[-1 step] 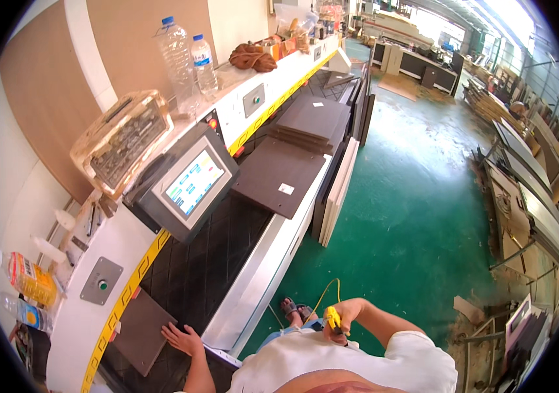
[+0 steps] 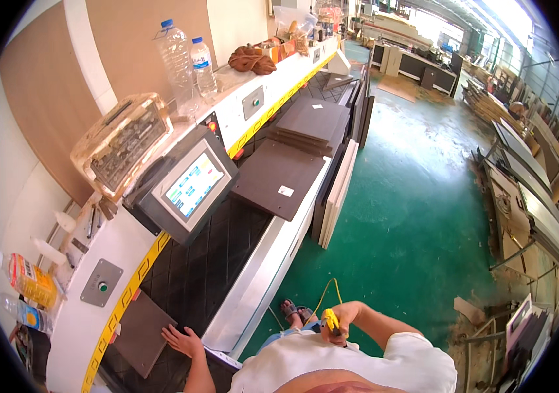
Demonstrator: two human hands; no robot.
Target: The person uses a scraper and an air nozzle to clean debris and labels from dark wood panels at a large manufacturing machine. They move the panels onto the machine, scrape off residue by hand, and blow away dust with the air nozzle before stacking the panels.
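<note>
My left hand lies with fingers spread on the right edge of a dark brown panel. The panel rests on the black belt of a long white machine, close to its yellow-striped edge. In front of my body, my right hand is closed around a yellow air blow gun. A thin yellow hose loops down near my feet. Farther along the belt lies a larger brown panel with a white label, and behind it a stack of similar panels.
A touchscreen juts over the belt. Plastic bottles, brown cloth gloves and a grimy clear box stand on the machine's top. Upright boards lean against its side. Racks of boards line the green floor's right side.
</note>
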